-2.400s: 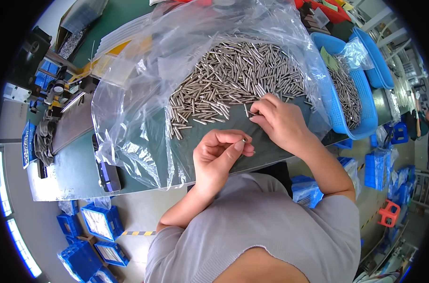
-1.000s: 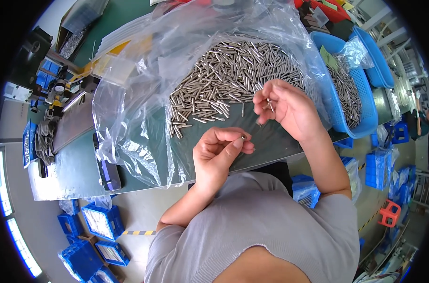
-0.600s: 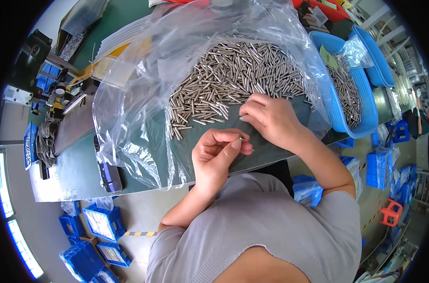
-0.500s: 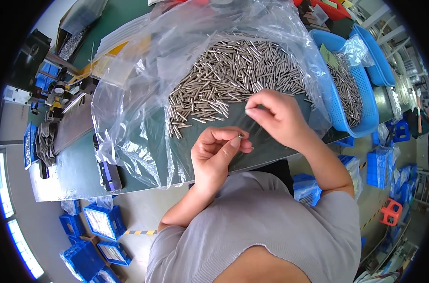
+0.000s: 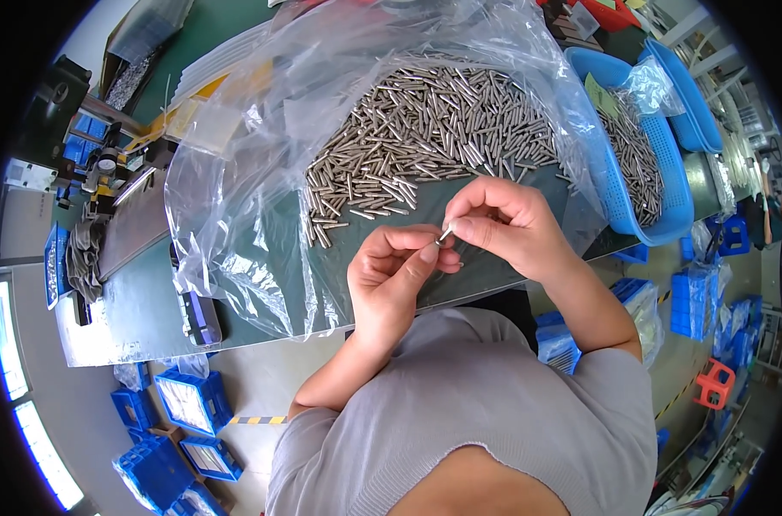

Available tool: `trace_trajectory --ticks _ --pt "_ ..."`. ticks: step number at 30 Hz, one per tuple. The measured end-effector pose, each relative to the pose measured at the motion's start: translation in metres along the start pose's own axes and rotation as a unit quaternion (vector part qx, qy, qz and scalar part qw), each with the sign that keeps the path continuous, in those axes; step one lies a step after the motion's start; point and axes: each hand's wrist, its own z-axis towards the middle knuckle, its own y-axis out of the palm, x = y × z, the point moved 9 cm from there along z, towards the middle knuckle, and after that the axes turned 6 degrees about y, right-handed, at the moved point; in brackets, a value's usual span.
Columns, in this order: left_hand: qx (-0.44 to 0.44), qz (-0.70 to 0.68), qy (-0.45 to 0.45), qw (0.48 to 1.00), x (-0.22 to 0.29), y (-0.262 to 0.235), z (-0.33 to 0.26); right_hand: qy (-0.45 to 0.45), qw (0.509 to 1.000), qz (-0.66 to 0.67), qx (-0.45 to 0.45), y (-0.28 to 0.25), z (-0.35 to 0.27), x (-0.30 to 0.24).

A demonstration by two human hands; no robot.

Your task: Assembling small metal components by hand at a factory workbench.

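Note:
Close above the near part of the table, my left hand (image 5: pixel 389 273) pinches a small round metal piece between thumb and forefinger. A slim metal pin (image 5: pixel 445 234) slants up from it toward my right hand (image 5: pixel 504 225), whose thumb and forefinger close on its upper end. Whether the pin sits inside the round piece or only touches it, I cannot tell. Just beyond both hands, a large pile of loose metal pins (image 5: pixel 425 120) lies spread over a clear plastic sheet (image 5: pixel 236 198).
At right, a blue perforated basket (image 5: pixel 677 193) holds more metal pins and a green paper slip. Another blue basket (image 5: pixel 696 129) stands behind it. A dark device (image 5: pixel 200 320) lies near the table's left front edge. Blue crates (image 5: pixel 184 397) and a red stool (image 5: pixel 714 384) are on the floor.
My right hand has come down and left to meet my left hand, and the pin now shows between their fingertips. The left hand has barely moved.

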Motion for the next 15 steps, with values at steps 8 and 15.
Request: trace_trajectory --ticks 8,15 --pt "-0.014 0.019 0.002 1.0 0.002 0.003 0.001 -0.012 1.0 -0.003 -0.02 0.011 -0.003 0.001" --pt "-0.02 0.003 -0.002 1.0 -0.001 0.003 0.0 0.084 0.932 0.345 0.073 -0.043 0.008 0.019"
